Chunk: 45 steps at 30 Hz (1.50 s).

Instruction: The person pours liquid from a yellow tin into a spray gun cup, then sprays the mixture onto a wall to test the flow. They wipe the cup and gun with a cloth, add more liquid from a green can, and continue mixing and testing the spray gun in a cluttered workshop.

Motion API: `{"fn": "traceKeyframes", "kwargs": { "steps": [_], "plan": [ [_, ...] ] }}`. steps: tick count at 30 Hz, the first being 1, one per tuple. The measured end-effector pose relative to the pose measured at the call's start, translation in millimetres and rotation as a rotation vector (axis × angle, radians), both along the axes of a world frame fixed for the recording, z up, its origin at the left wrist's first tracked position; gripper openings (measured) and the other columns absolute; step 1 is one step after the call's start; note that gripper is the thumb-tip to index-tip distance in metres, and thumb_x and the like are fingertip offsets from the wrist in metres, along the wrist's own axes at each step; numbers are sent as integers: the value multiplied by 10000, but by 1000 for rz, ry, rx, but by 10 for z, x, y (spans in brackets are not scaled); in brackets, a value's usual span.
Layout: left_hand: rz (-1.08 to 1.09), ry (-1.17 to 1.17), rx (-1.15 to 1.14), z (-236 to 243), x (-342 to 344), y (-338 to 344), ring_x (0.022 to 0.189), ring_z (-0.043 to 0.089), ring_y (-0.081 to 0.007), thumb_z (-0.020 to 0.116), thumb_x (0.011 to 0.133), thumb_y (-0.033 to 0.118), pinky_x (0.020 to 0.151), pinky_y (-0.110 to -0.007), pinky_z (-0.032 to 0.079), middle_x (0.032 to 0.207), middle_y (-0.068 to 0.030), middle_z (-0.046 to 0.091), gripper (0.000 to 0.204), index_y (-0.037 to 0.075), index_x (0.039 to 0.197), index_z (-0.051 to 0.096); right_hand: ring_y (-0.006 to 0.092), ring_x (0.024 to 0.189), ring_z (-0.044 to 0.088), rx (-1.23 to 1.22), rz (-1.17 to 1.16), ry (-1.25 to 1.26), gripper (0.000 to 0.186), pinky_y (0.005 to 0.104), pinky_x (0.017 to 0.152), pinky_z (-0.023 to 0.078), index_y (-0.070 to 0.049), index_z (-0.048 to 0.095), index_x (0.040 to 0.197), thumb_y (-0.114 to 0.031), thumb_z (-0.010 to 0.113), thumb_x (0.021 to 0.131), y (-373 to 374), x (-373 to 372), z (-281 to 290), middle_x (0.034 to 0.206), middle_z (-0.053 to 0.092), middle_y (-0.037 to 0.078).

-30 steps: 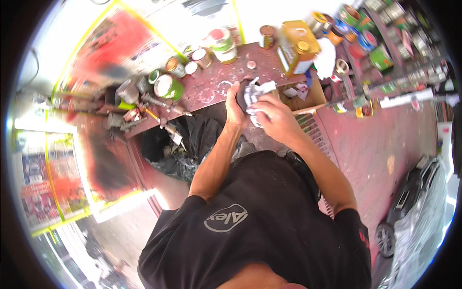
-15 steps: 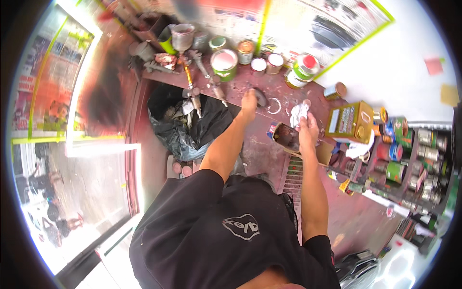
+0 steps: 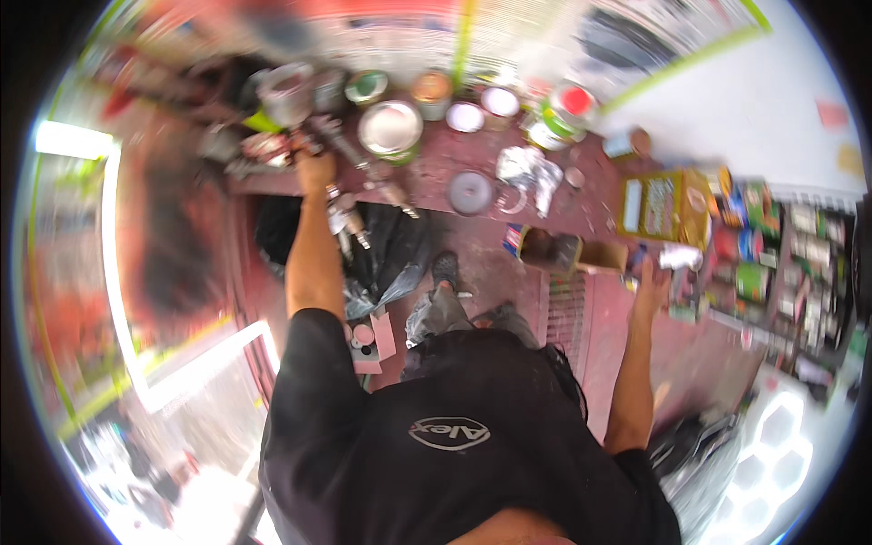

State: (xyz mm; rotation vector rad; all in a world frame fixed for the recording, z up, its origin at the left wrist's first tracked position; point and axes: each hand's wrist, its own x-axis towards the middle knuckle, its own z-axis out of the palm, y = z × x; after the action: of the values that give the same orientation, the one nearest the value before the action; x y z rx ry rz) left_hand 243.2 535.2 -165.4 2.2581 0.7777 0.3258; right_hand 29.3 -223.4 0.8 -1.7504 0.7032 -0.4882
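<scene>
My left hand (image 3: 315,170) is closed around a spray gun at the left of the bench, below its pale cup (image 3: 286,94); blur softens the fingers. A second spray gun (image 3: 372,173) lies just right of it. My right hand (image 3: 651,289) is out to the right beside the shelf, fingers apart, with nothing visible in it. The nearest thing to it is a white cloth (image 3: 681,257). On the bench's front edge rests a round grey disc (image 3: 470,193), and right of that lies a crumpled white rag (image 3: 530,173).
Several paint cans, among them a green one with a pale lid (image 3: 391,129), line the back of the bench (image 3: 427,186). At right stand a yellow rectangular tin (image 3: 666,209) and shelves of cans. An open cardboard box (image 3: 551,250) sits at the front edge; a black bag (image 3: 386,250) hangs at left.
My left hand has let go of the grey disc and moved left to the spray gun. The white rag has left my right hand for the bench, and that hand has moved right.
</scene>
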Motion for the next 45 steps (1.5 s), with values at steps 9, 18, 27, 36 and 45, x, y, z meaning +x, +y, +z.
{"fn": "traceKeyframes", "kwargs": {
  "steps": [9, 18, 27, 36, 45],
  "plan": [
    [-59, -456, -600, 512, -240, -505, 758, 541, -126, 604, 956, 43, 644, -305, 468, 943, -50, 609, 306, -39, 1251, 591, 314, 1357, 521, -52, -90, -39, 1172, 429, 1118, 467, 66, 255, 1577, -285, 994, 737, -152, 616, 598, 1518, 466, 201],
    [-279, -341, -226, 1689, -1940, -2080, 842, 536, -127, 649, 1042, 99, 758, -299, 472, 935, -12, 615, 134, -4, 1125, 668, 272, 1231, 627, -81, -170, -288, 1000, 401, 1073, 526, 58, 260, 1506, -79, 941, 787, -95, 815, 402, 1393, 556, 217],
    [-643, 107, -331, 1861, -2676, -3605, 943, 713, -378, 669, 969, 141, 850, -455, 543, 1041, -211, 715, 312, 27, 1259, 650, 265, 1256, 609, -114, -65, -286, 919, 414, 1072, 513, 30, 404, 1498, -66, 948, 763, -324, 462, 715, 1436, 552, 180],
    [-846, 180, -242, 1722, -2687, -4301, 1010, 669, -476, 632, 959, 151, 852, -509, 524, 1095, -243, 686, 319, 53, 1263, 622, 252, 1223, 616, -325, 199, -199, 929, 421, 1041, 516, -12, 440, 1429, -80, 962, 664, -551, -625, 1367, 1323, 593, 149],
    [-993, 184, -161, 1677, -2756, -4666, 1062, 657, -488, 646, 944, 142, 874, -555, 525, 1129, -247, 679, 319, 53, 1247, 606, 337, 1196, 644, -678, 350, -69, 1024, 464, 1026, 516, -2, 442, 1458, -125, 979, 595, -598, -1412, 1888, 1313, 617, 185]
  ]
}}
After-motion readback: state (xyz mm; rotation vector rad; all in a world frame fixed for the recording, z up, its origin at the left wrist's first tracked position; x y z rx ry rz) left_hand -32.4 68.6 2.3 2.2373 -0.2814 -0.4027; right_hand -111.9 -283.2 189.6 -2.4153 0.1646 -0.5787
